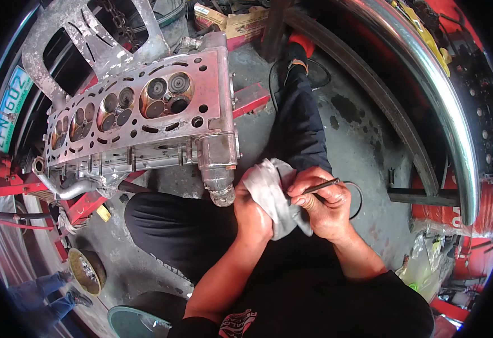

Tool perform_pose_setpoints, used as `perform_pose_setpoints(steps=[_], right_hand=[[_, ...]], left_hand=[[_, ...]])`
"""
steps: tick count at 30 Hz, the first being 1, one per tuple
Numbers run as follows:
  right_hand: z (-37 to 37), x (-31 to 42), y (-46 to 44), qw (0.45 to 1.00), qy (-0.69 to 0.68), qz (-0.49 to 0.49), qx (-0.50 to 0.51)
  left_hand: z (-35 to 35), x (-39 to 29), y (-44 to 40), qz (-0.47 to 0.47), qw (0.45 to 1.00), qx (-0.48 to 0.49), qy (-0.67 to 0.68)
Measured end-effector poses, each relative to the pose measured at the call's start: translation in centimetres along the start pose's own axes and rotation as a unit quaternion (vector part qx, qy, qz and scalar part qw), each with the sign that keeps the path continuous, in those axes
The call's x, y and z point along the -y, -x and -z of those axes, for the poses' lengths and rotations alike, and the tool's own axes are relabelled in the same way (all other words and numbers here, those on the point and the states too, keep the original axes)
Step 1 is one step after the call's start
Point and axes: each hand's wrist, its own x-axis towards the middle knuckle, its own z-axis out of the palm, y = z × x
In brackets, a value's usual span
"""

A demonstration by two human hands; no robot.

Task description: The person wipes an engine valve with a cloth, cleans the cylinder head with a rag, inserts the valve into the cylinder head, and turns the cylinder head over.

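Observation:
My left hand is closed around a crumpled, stained white rag in front of my lap. Close beside it, my right hand pinches a thin dark rod that looks like an engine valve stem; its far end is hidden by the fingers and rag. To the left of both hands an engine cylinder head sits tilted, its combustion chambers facing up. Round valves show in the chambers, and one port in the nearest chamber is a dark open hole.
A red metal stand supports the cylinder head. A curved chrome bumper arches on the right. Cardboard boxes lie at the back. A round pan and a green basin are lower left, near another person's legs.

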Motion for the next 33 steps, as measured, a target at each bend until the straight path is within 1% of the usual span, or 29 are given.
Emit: perform_pose_setpoints(steps=[1,2,3,5,6,7,9,10,12,14,16,17,18,19,20,22,23,25,28,32,33], right_hand=[[0.1,0.0,0.0,1.000,-0.015,0.019,0.010],[-0.1,-0.1,-0.1,0.999,-0.033,0.030,-0.018],[-0.2,0.0,-0.2,0.999,-0.032,0.031,-0.020],[-0.2,0.3,-0.2,0.994,-0.066,-0.005,-0.091],[0.1,0.6,-0.3,0.996,-0.048,-0.013,-0.076],[0.1,0.6,-0.3,0.996,-0.048,-0.014,-0.079],[0.0,0.6,-0.1,0.994,-0.073,-0.033,-0.078],[0.2,0.5,-0.1,0.994,-0.074,-0.035,-0.077],[0.4,0.4,0.0,0.998,-0.040,-0.007,-0.056],[0.3,0.8,0.0,0.998,-0.041,-0.011,-0.056],[0.4,1.0,0.0,0.997,-0.040,-0.014,-0.059],[0.5,0.9,0.0,0.998,-0.028,0.002,-0.057],[0.6,0.8,0.0,0.998,-0.014,0.019,-0.055],[0.6,0.8,0.1,0.998,-0.013,0.020,-0.055],[0.5,0.8,0.2,0.998,-0.021,0.011,-0.066],[0.6,0.7,0.3,0.997,-0.028,0.004,-0.076],[0.7,0.4,0.4,0.997,-0.013,0.017,-0.080],[0.7,0.2,0.4,0.996,0.003,0.032,-0.086],[0.7,0.3,0.5,0.994,-0.007,0.030,-0.102],[0.7,0.3,0.5,0.994,0.002,0.028,-0.110],[0.7,0.1,0.5,0.993,0.010,0.036,-0.114]], left_hand=[[0.2,-0.5,-0.2,0.013,0.999,0.034,-0.004],[1.4,-0.1,-0.7,0.059,0.994,0.086,0.037],[1.1,-0.1,-0.5,0.060,0.994,0.088,0.037],[0.6,-0.3,0.1,0.119,0.984,0.061,0.117],[0.7,-0.2,0.5,0.111,0.980,0.084,0.140],[0.7,-0.3,0.8,0.114,0.980,0.085,0.140],[0.3,-0.5,1.6,0.123,0.979,0.061,0.151],[1.1,0.0,1.0,0.182,0.948,0.088,0.245],[0.5,-1.0,1.9,0.164,0.955,0.094,0.230],[0.2,-1.6,2.2,0.148,0.960,0.104,0.213],[0.3,-1.5,2.2,0.140,0.947,0.144,0.251],[0.3,-1.5,2.2,0.141,0.946,0.146,0.251],[0.1,-1.5,2.1,0.122,0.946,0.175,0.243],[0.1,-1.5,2.1,0.102,0.945,0.204,0.234],[0.1,-1.4,2.1,0.101,0.945,0.205,0.234],[0.3,-1.3,2.1,0.122,0.955,0.159,0.217],[0.4,-1.3,2.1,0.122,0.955,0.160,0.218],[0.5,-1.3,2.1,0.138,0.966,0.127,0.175],[0.3,-1.2,2.2,0.116,0.977,0.114,0.136],[0.7,-1.1,2.3,0.122,0.981,0.090,0.122],[1.0,-0.9,2.3,0.103,0.984,0.097,0.108]])
